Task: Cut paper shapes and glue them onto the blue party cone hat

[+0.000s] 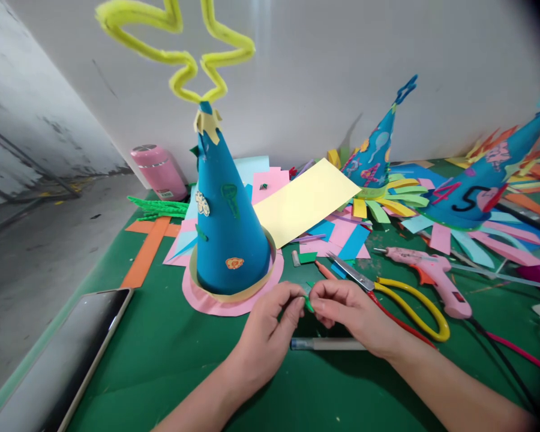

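"Standing upright on its pink paper brim (234, 308), that tall blue paper cone hat (231, 231): why there?"

"Probably the wide base steadies it within easy reach. The scissors with one yellow and one red handle (368, 286) and the pink glue gun (445, 283) lie to the right, presumably handy too."

"And the grip?"

"Narrow pinches: the left hand (270, 327) and right hand (348, 309) both hold a small green scrap (309, 304) between thumb and fingers, near the hat's front right, likely because it's tiny. Fingers hide its shape."
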